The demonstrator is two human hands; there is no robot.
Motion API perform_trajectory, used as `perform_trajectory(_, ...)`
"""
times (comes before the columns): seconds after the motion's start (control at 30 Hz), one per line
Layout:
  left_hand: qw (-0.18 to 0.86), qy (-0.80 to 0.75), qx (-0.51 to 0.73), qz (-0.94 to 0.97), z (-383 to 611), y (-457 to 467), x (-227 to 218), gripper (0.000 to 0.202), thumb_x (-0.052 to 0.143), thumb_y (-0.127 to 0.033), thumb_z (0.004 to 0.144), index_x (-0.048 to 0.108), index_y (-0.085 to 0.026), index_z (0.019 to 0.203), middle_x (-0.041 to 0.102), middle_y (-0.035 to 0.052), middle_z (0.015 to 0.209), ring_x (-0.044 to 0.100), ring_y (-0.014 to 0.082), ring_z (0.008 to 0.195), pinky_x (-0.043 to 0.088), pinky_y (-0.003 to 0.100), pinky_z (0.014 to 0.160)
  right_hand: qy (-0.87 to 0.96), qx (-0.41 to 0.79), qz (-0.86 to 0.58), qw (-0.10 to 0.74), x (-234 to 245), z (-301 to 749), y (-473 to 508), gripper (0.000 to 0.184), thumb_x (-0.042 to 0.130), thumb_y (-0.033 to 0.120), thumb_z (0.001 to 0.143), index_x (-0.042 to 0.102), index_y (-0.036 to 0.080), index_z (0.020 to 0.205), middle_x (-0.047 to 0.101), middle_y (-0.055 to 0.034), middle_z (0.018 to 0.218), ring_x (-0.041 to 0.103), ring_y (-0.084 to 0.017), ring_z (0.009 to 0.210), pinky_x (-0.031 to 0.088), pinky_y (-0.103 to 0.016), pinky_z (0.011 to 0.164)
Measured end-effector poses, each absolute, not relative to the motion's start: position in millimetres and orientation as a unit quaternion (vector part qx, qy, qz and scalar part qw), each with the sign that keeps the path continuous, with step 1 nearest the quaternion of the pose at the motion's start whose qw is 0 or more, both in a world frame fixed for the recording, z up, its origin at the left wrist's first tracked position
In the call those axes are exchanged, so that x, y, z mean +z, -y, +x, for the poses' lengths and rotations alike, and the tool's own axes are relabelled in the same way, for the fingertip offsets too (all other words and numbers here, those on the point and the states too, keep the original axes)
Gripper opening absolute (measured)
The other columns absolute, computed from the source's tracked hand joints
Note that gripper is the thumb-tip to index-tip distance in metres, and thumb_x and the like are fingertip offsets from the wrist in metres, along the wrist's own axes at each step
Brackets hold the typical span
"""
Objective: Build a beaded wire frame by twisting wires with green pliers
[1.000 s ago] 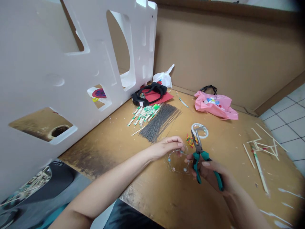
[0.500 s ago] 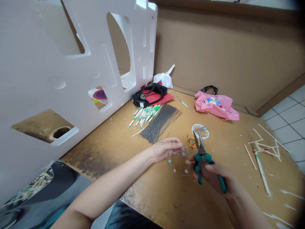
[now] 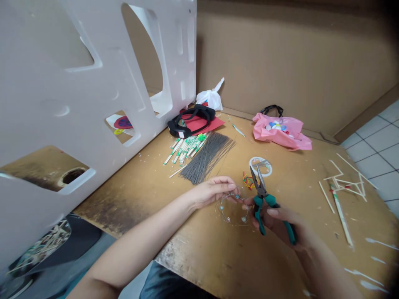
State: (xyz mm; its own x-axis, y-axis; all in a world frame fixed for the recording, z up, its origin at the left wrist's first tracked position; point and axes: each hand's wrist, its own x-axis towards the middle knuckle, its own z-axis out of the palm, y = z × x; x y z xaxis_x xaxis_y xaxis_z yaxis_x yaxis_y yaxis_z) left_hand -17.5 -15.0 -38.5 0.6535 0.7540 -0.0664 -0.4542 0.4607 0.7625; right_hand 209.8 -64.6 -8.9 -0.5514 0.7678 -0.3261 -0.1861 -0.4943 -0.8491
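My left hand [image 3: 217, 192] pinches the upper edge of a thin wire ring strung with beads [image 3: 228, 219], pale blue and whitish. In my right hand [image 3: 277, 222] rest long-nose pliers [image 3: 261, 198] with green and black handles; their jaws are parted and point away from me, with nothing visible between them. A fingertip of my right hand comes close to the ring's right side; whether it touches is hard to tell. Just beyond the pliers lie a white ring-shaped dish [image 3: 269, 169] and a small tangle of red, yellow and green strings [image 3: 248, 181].
Grey wires [image 3: 204, 158] lie beside wrapped chopsticks [image 3: 183, 148], a black headband device [image 3: 183, 131] and red paper. Farther back are a white bag [image 3: 212, 99] and a pink bag [image 3: 299, 133] with bottle caps. A stick frame [image 3: 350, 187] sits right; a white panel [image 3: 102, 99] stands left.
The camera view has shifted slightly. Both hands keep their holds on the bead ring and the pliers, and the ring has tilted a little between them.
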Motion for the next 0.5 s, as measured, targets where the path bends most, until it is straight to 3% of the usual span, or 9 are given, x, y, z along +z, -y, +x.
perform_trajectory(0.17, 0.829, -0.217, 0.367, 0.362, -16.7, 17.0, -37.0, 0.024, 0.075, -0.031, 0.07, 0.064, -0.011, 0.076, 0.065, 0.0052, 0.078, 0.06, 0.0122, 0.074, 0.045, 0.025, 0.072, 0.419, 0.777, -0.367, 0.294, -5.4, 207.3, 65.1, 0.041, 0.066, 0.038, 0.07, 0.067, 0.017, 0.106, 0.065, -0.0063, 0.077, 0.059, -0.017, 0.072, 0.042, -0.028, 0.063)
perform_trajectory(0.37, 0.838, -0.198, 0.372, 0.347, -13.5, 17.1, -39.0, 0.022, 0.071, -0.028, 0.07, 0.059, -0.011, 0.063, 0.06, 0.0043, 0.068, 0.054, 0.0112, 0.067, 0.038, 0.023, 0.063, 0.423, 0.775, -0.374, 0.283, -5.8, 205.8, 63.4, 0.041, 0.067, 0.038, 0.068, 0.067, 0.017, 0.104, 0.066, -0.0067, 0.082, 0.058, -0.017, 0.07, 0.041, -0.029, 0.062)
perform_trajectory(0.5, 0.846, -0.189, 0.374, 0.33, -12.1, 17.2, -39.5, 0.022, 0.069, -0.028, 0.071, 0.059, -0.011, 0.062, 0.057, 0.0042, 0.067, 0.058, 0.0153, 0.075, 0.039, 0.026, 0.068, 0.416, 0.769, -0.382, 0.298, -7.5, 204.0, 62.4, 0.038, 0.065, 0.039, 0.069, 0.068, 0.018, 0.101, 0.065, -0.0059, 0.075, 0.057, -0.018, 0.068, 0.041, -0.03, 0.06)
